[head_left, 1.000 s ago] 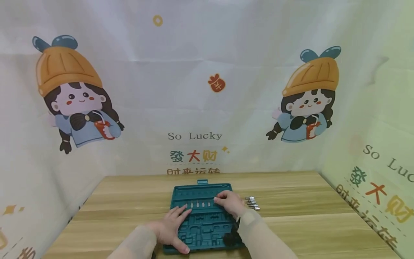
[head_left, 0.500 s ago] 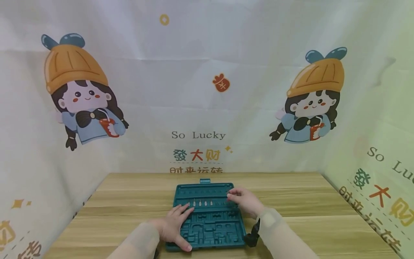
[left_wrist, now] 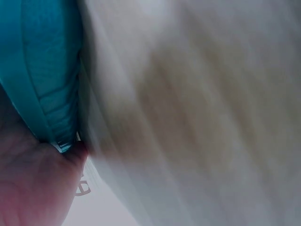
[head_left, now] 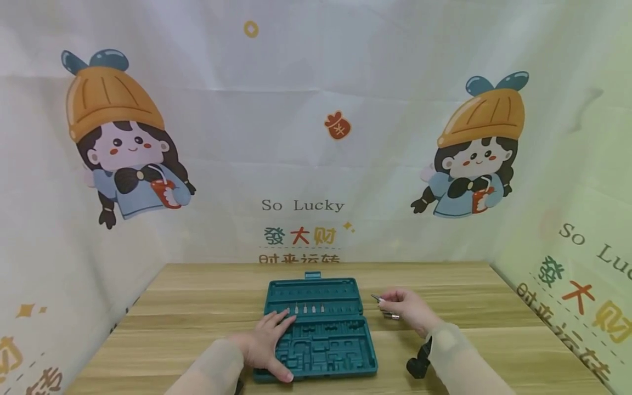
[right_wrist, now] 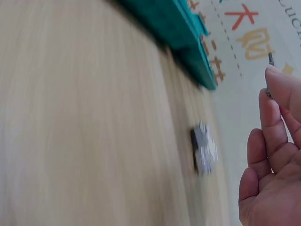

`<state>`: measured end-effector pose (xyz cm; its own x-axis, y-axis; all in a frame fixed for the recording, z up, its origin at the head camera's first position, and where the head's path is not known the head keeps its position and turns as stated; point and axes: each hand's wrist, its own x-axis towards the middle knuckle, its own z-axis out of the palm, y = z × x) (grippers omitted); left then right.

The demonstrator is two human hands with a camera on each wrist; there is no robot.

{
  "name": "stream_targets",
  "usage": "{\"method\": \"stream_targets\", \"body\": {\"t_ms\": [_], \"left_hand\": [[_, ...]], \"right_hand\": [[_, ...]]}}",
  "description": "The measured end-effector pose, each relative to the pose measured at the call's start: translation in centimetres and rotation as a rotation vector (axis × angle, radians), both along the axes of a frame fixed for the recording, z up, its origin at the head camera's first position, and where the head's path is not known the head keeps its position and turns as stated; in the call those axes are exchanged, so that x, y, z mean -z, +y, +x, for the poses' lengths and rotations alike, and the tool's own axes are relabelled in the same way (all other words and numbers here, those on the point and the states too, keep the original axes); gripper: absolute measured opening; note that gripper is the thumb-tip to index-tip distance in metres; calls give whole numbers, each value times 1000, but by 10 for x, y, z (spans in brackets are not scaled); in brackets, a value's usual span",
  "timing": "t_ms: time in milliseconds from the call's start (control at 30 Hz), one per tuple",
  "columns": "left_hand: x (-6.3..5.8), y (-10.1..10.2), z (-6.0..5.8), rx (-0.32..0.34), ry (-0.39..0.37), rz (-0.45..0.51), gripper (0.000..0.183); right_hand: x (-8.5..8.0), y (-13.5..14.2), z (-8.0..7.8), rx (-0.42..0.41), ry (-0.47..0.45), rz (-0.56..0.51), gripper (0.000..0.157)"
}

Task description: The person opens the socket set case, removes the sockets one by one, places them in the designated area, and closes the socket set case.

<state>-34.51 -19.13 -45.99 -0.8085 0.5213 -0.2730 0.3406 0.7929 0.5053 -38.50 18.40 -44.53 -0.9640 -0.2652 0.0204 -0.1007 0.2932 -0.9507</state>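
A teal plastic tool case point(head_left: 340, 351) lies spread flat on the table, with several small bits point(head_left: 305, 309) standing in a row in its upper half. My left hand point(head_left: 261, 343) rests on the case's left side, fingers spread and fairly straight. To the right of the case, my right hand point(head_left: 407, 308) pinches a slim metal screwdriver bit point(right_wrist: 271, 59) between thumb and index finger, just above the table. Close under that hand lie silver bits point(right_wrist: 203, 148), blurred and overlapping in the right wrist view. The left wrist view shows part of the hand point(left_wrist: 37, 183) against the case edge.
The wooden table point(head_left: 444, 285) backs onto a printed cloth point(head_left: 385, 175) that also hangs at both sides. Shaped recesses fill the lower half of the case. A black wrist device point(head_left: 418, 362) hangs at the right wrist.
My right hand has moved from the row in the case out to the right, and now holds a bit there. My left hand has stayed on the case.
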Motion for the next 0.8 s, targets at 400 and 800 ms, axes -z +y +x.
{"method": "stream_targets", "body": {"t_ms": [400, 800], "left_hand": [[3, 0, -2, 0, 8, -2, 115], [-1, 1, 3, -1, 29, -20, 115]], "right_hand": [[9, 28, 9, 2, 100, 219, 18], [21, 25, 11, 79, 51, 206, 12]]}}
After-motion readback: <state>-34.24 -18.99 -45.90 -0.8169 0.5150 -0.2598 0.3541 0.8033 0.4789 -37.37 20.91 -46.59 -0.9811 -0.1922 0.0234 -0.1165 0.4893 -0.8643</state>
